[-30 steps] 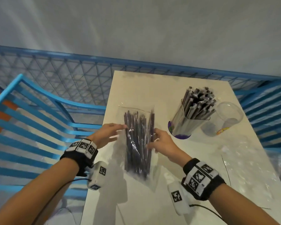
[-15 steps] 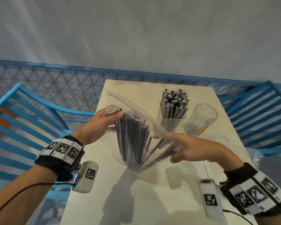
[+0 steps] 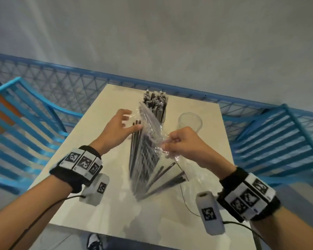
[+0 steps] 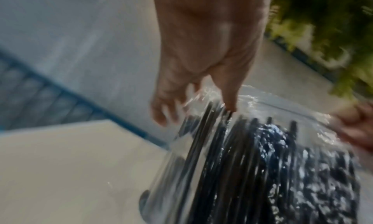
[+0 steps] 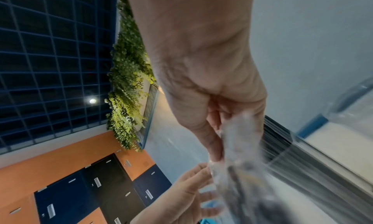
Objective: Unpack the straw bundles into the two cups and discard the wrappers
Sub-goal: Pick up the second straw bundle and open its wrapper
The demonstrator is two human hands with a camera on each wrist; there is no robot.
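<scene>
A bundle of dark straws stands nearly upright on the white table, still inside its clear wrapper. A few straws splay out at its lower right. My right hand pinches the wrapper's side, also seen in the right wrist view. My left hand is spread at the bundle's top, its thumb touching the straw tips. Behind stands a cup full of straws; an empty clear cup is to its right.
Blue slatted chairs flank the table on the left and right. A blue mesh fence runs behind the table's far edge. A thin dark cable lies on the table near my right wrist.
The bundle has tipped from slanted to almost upright. My right hand moved from under the bag to pinching its side. My left hand let go of the wrapper's top edge and spread its fingers.
</scene>
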